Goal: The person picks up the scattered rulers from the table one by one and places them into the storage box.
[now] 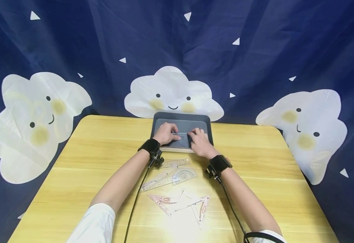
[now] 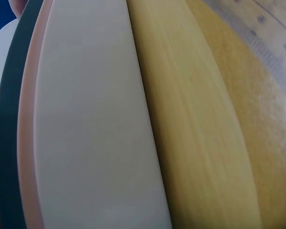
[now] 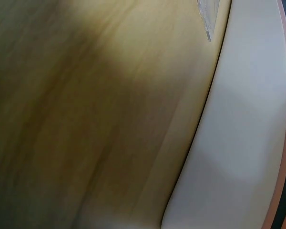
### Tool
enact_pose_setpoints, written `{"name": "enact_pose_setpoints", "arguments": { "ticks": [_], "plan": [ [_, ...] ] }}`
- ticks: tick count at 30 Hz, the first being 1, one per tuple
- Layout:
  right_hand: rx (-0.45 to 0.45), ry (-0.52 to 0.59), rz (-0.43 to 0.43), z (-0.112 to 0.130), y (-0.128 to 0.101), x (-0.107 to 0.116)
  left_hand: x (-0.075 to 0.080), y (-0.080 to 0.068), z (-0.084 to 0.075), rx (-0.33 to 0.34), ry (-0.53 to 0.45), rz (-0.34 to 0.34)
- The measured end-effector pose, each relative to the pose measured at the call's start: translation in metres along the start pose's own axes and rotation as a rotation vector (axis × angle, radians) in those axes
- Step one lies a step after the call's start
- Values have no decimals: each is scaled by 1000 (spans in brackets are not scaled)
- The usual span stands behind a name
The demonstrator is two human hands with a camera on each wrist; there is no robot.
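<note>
Over the grey tray (image 1: 201, 118), at twelve o'clock
My left hand (image 1: 166, 133) and right hand (image 1: 200, 142) pinch a clear set square (image 1: 181, 137), long axis running nine to three.

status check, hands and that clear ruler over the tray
Left hand and right hand both pinch the clear ruler over the grey tray. More rulers lie loose on the table, clear of the hands.

The wooden table (image 1: 104, 152) carries a grey tray (image 1: 181, 118) at its far edge; clear rulers (image 1: 177, 175) and pink set squares (image 1: 183, 204) lie nearer than the tray.
</note>
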State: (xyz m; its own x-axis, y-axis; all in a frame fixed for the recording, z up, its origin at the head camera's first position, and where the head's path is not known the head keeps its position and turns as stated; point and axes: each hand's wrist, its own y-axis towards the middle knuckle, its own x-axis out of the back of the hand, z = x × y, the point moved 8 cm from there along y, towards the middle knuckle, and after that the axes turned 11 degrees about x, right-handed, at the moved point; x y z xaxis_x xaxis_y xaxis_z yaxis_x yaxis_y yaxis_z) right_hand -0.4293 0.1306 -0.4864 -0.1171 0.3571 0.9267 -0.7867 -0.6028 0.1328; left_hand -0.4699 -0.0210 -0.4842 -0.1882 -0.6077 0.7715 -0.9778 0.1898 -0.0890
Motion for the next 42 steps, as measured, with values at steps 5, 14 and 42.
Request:
{"name": "enact_pose_setpoints", "arguments": {
  "ticks": [5, 14, 42],
  "plan": [
    [-5, 2, -21, -1, 0, 3, -3, 2, -5, -19, -14, 15],
    [-46, 17, -31, -4, -1, 1, -7, -1, -12, -37, -7, 43],
    [168, 156, -333, 46, -28, 24, 26, -49, -9, -76, -129, -46]
  ]
}}
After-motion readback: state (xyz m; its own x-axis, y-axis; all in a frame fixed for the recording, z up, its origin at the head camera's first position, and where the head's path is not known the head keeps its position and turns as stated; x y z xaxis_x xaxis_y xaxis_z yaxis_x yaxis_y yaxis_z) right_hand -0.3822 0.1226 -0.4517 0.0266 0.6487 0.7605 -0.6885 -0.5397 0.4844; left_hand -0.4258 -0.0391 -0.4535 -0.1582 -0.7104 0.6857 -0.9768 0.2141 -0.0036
